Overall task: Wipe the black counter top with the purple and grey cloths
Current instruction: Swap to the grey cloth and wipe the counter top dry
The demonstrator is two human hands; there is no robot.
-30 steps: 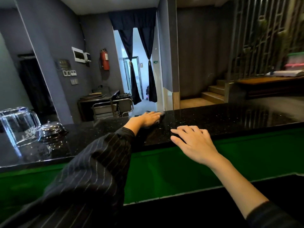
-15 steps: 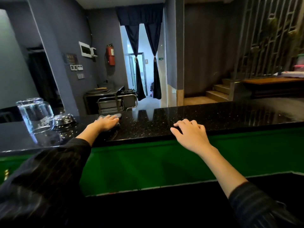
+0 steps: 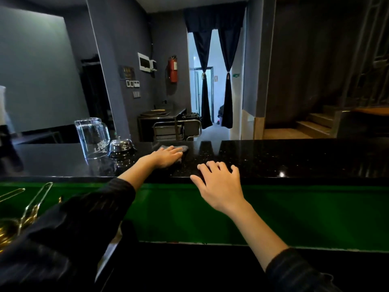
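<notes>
The left hand (image 3: 167, 155) has carried the grey cloth (image 3: 179, 149) leftward along the black counter top (image 3: 294, 159) over the last second, and now lies flat on it with fingers together, the cloth pressed beneath and peeking out past the fingertips. The upturned glass pitcher (image 3: 92, 138) and the chrome service bell (image 3: 121, 145) now sit just beside that hand, so the stroke looks near the end of its free run (both may need lifting to wipe under). The right hand (image 3: 219, 182) stays at the near edge, fingers spread, gripping nothing. No purple cloth is visible. The polished, speckled stone reflects the curtained doorway (image 3: 212, 81); a fire extinguisher (image 3: 173, 68) hangs on the grey wall.
</notes>
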